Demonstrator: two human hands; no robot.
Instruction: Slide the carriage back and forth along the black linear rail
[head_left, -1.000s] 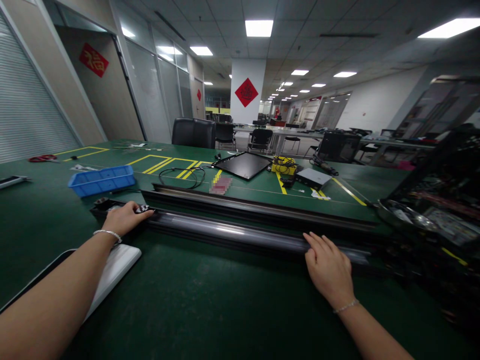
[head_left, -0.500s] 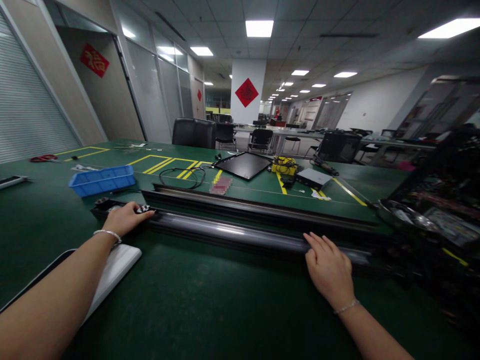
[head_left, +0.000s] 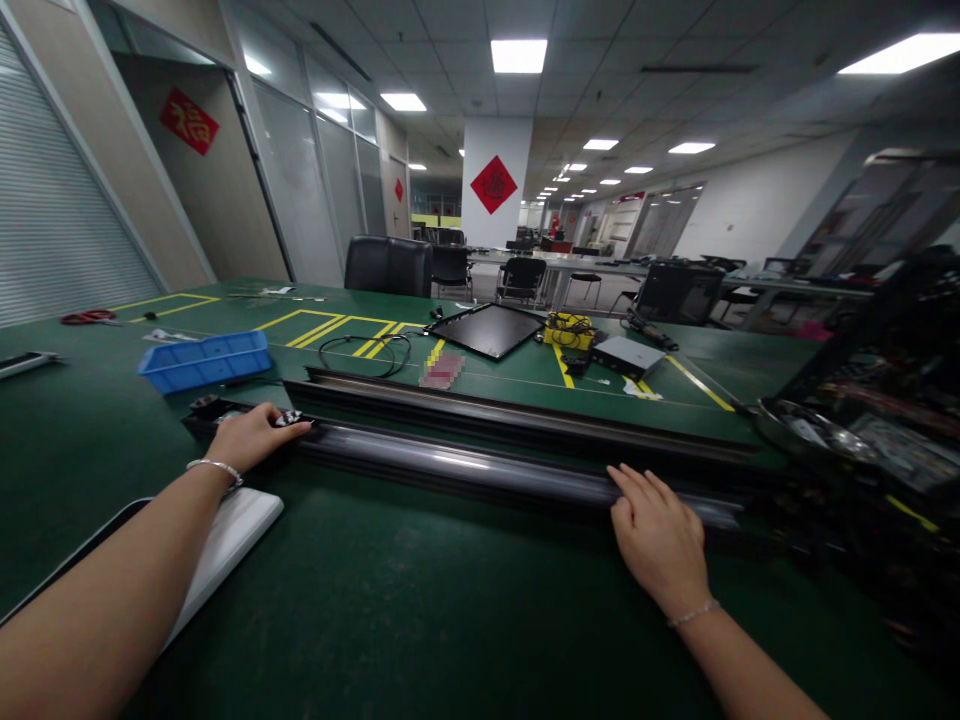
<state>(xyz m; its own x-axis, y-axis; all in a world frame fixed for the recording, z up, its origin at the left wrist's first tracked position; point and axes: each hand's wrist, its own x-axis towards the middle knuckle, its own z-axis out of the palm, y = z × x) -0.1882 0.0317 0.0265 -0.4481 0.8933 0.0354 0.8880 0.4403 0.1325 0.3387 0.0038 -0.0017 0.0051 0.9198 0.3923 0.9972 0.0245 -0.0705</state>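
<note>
A long dark metal rail [head_left: 465,465] with a glossy face lies across the green workbench [head_left: 390,620] in front of me. My left hand [head_left: 251,437] lies over its left end, fingers touching a small black-and-white piece [head_left: 287,418]. My right hand [head_left: 656,520] rests on the rail's right part, fingers curled over it. A second dark rail [head_left: 517,422] runs parallel just behind. A white pad [head_left: 232,540] lies under my left forearm.
A blue plastic tray [head_left: 204,362], a coiled black cable [head_left: 364,352], a black flat panel [head_left: 486,330], a yellow box with wires [head_left: 568,330] and a grey box [head_left: 628,356] stand beyond the rails. Dark electronic equipment [head_left: 870,420] rises at the right.
The view has levelled slightly. Both hands stay in place on the rail.
</note>
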